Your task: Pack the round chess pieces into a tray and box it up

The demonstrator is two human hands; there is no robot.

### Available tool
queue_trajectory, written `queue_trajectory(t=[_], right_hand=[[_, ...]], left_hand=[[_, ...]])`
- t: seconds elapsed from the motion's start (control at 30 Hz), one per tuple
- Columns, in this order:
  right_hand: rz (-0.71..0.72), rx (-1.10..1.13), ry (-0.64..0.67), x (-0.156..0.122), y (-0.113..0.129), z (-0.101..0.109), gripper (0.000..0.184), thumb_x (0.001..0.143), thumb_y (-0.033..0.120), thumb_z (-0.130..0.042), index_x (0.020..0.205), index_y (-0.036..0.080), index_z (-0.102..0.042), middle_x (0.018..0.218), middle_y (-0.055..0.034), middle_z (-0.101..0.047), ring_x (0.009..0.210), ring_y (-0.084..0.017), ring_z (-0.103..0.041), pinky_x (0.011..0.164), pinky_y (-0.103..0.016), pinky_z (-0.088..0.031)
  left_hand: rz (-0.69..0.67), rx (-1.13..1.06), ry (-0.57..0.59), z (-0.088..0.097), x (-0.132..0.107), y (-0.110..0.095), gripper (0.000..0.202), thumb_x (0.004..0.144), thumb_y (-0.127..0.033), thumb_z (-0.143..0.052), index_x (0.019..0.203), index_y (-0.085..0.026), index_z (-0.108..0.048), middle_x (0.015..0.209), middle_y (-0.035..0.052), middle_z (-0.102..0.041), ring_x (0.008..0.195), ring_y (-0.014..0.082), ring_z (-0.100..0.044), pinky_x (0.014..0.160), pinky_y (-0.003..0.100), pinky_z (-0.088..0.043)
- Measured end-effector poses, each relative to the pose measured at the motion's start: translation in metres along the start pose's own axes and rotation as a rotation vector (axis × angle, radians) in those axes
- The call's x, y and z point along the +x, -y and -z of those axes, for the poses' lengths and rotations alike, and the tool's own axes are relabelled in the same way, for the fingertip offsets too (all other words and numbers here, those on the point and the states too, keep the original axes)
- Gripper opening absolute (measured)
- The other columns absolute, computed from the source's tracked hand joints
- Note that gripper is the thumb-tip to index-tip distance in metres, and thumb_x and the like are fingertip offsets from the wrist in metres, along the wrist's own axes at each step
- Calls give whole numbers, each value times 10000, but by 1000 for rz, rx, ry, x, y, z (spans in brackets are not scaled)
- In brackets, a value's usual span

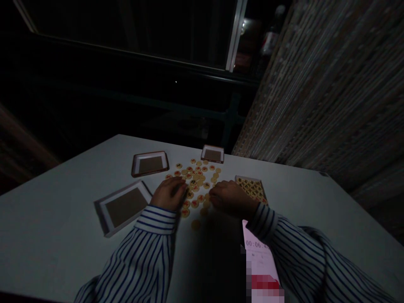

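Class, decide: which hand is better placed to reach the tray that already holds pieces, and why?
Probably the right hand: it lies beside that tray, while the left hand sits across the pieces, nearer an empty tray.

Markings on discs (198, 174) too small to read, phone screen (257, 254) partly pixelated, cut off below.
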State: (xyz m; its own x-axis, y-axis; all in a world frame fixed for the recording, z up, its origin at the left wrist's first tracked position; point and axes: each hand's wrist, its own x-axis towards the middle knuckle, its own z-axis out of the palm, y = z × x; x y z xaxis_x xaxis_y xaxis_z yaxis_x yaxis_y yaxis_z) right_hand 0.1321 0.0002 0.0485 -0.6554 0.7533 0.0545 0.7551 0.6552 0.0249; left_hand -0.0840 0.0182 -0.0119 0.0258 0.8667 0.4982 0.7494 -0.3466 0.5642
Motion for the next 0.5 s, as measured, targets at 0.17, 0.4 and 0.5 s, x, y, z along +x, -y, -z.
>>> queue_trajectory(t=[0.17,0.4,0.5], right_hand=[[11,-42,-32,8,23,-5,238,857,282,-392,859,151,-591,883,-78,-603,844,-188,-524,716,-317,-336],[29,-31,-51,14,30,-10,195,826,278,-437,871,154,-582,890,-76,-592,885,-200,-509,728,-325,-333],[16,-28,-17,19,22,-12,214,835,292,-416,880,163,-580,912,-74,-591,885,-199,-515,725,-322,-345]], left_hand=[[-48,-10,43,-2,-1,2,343,762,-425,-432,872,-189,-656,985,78,-655,968,216,-575,903,373,-423],[-125,7,161,0,-2,4,319,767,-385,-431,884,-194,-659,979,70,-664,948,206,-589,883,369,-439],[-134,-4,173,-1,-3,5,311,766,-360,-435,883,-182,-662,979,82,-666,951,211,-591,885,372,-439]])
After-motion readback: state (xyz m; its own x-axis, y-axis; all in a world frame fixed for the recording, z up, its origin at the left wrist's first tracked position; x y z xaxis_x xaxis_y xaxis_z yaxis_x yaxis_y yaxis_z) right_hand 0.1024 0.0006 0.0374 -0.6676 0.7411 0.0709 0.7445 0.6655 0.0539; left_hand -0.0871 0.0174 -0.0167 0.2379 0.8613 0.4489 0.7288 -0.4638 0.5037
